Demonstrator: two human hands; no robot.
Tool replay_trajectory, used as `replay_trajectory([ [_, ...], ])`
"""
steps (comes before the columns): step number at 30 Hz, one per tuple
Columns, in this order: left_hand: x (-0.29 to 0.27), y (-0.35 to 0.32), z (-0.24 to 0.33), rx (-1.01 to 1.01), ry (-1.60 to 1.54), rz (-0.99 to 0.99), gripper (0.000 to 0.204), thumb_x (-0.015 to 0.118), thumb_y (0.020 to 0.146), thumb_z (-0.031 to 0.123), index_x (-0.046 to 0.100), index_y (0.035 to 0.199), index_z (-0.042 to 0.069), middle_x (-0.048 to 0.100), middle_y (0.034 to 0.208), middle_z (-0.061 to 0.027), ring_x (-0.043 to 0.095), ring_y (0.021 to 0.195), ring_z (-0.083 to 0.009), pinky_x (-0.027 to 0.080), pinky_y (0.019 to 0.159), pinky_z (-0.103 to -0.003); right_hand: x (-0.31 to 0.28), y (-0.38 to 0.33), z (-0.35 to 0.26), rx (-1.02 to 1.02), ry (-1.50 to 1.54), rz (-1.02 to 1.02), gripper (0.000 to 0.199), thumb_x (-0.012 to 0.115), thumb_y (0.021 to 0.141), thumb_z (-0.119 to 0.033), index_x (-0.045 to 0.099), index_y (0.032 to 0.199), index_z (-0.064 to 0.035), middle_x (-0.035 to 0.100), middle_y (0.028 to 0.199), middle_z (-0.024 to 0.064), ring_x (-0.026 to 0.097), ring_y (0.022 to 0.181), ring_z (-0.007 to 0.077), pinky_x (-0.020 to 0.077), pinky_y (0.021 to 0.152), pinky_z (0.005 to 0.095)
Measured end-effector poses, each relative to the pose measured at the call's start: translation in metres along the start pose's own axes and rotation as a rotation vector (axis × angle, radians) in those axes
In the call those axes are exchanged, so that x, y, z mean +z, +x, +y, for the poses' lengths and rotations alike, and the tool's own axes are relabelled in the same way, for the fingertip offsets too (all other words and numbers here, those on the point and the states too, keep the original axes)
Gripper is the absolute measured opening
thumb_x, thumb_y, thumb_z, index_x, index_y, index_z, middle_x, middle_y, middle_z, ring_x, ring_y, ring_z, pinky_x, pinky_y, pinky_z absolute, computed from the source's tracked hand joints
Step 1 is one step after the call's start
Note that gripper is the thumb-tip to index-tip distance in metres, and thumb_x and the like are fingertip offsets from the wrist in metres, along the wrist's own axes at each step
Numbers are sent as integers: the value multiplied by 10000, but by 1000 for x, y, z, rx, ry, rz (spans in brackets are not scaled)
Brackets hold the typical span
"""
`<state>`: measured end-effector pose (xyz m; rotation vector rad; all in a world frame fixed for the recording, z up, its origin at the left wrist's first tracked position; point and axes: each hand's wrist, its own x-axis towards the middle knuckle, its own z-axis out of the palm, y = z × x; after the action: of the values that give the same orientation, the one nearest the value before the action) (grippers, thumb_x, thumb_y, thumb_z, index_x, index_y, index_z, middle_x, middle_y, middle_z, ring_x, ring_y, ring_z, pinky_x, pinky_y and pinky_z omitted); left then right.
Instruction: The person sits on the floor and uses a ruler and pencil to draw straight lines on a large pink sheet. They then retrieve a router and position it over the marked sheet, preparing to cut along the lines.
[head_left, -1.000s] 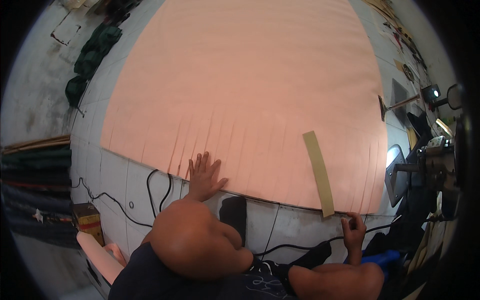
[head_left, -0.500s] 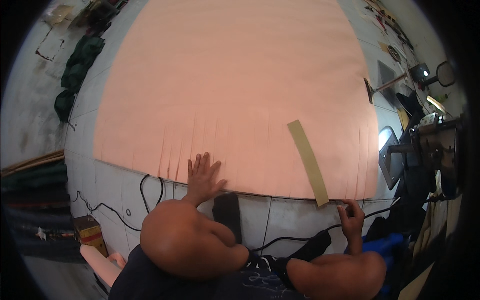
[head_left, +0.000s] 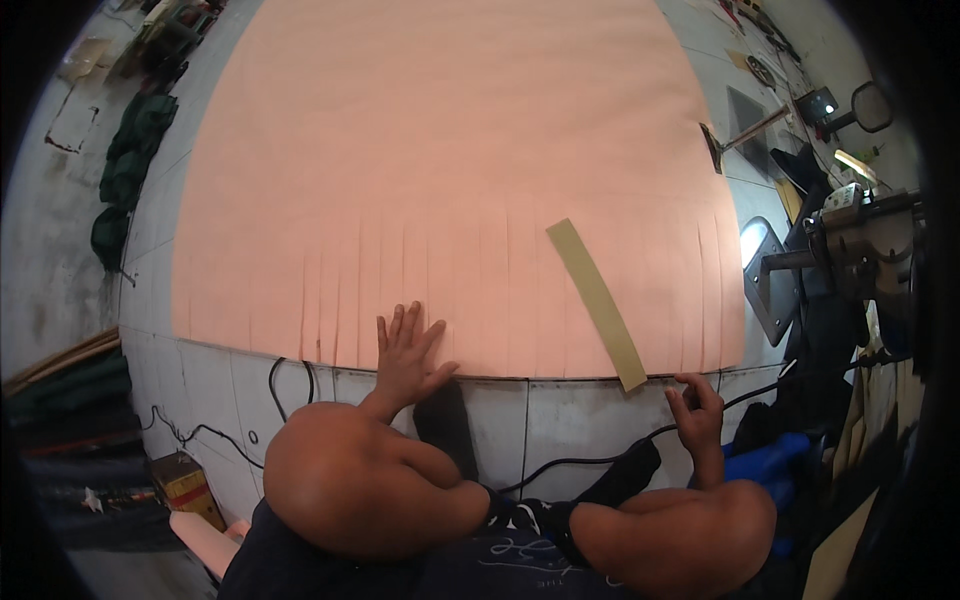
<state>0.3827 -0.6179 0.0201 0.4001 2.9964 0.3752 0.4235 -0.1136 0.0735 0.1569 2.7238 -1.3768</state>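
A large salmon-pink sheet (head_left: pixel 450 140) lies spread over the tiled floor, with a row of narrow slits running in from its near edge. My left hand (head_left: pixel 405 355) rests flat on that edge, left of centre, fingers spread. By the right part of the near edge is my right hand (head_left: pixel 701 408), its fingers half curled. Its index fingertip meets the sheet's edge, and the thumb stands a little apart; I see nothing held there. Just left of this hand, a flat olive-green strip (head_left: pixel 598 305) lies slantwise on the sheet, its lower end jutting past the edge.
A black cable (head_left: pixel 570 462) winds across the tiles near my legs. A dark metal-framed machine (head_left: pixel 860 240) and a T-shaped tool (head_left: pixel 715 145) stand to the right. Dark green bundles (head_left: pixel 135 150) line the left wall. At lower left sits a yellow-brown box (head_left: pixel 187 490).
The whole view has shifted slightly, so the sheet and strip appear a little higher and further left. Both hands keep nearly the same places at the sheet's edge.
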Motion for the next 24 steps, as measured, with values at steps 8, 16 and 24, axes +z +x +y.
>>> replay_trajectory([
  [8, -5, 9, 18, 110, -66, -9, 724, 701, 874, 616, 612, 1421, 151, 309, 1625, -272, 215, 1531, -502, 55, 1231, -676, -1, 0, -4, 11, 38, 8, 246, 802, 888, -102, 696, 1091, -15, 489, 639, -22, 415, 569, 61, 343, 530, 262],
  [16, 7, 14, 28, 122, -25, -33, 722, 714, 849, 616, 628, 1417, 179, 321, 1641, -231, 214, 1552, -452, 41, 1246, -649, -3, -3, 0, 74, 64, 9, 262, 815, 883, -125, 704, 1096, -18, 514, 654, -13, 439, 582, 66, 369, 538, 257],
  [24, 12, 25, 44, 290, -84, -68, 774, 713, 851, 609, 566, 1461, 156, 297, 1642, -242, 212, 1541, -482, 33, 1235, -674, -5, 0, -9, 30, 13, 3, 273, 829, 878, -147, 714, 1095, -28, 541, 632, 10, 461, 556, 79, 383, 525, 271],
])
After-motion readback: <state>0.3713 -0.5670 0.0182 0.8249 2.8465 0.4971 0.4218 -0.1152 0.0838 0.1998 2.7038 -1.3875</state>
